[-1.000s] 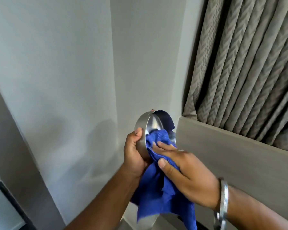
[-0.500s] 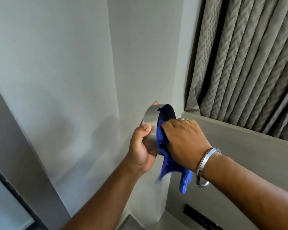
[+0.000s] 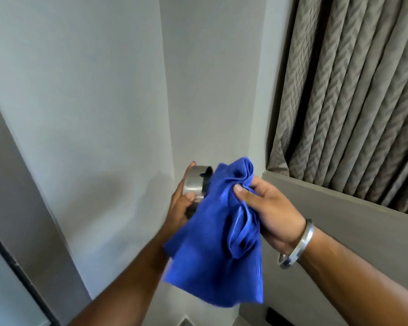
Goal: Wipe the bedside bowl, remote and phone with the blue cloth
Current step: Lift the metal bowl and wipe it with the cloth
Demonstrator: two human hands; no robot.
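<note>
My left hand holds a round metal bowl up in the air on its side, open face toward the right. Most of the bowl is hidden behind the blue cloth. My right hand grips the bunched top of that cloth, which hangs down loose in front of the bowl and my left wrist. The right hand is apart from the bowl, a little to its right. A metal bangle circles my right wrist. No remote or phone is in view.
A plain grey wall fills the left and centre. A grey patterned curtain hangs at the upper right above a grey panel ledge. A dark frame edge runs along the lower left.
My right hand has pulled out of the bowl and drawn back to the right with the cloth, which now hangs loose. The bowl stays in my left hand, slightly lower.
</note>
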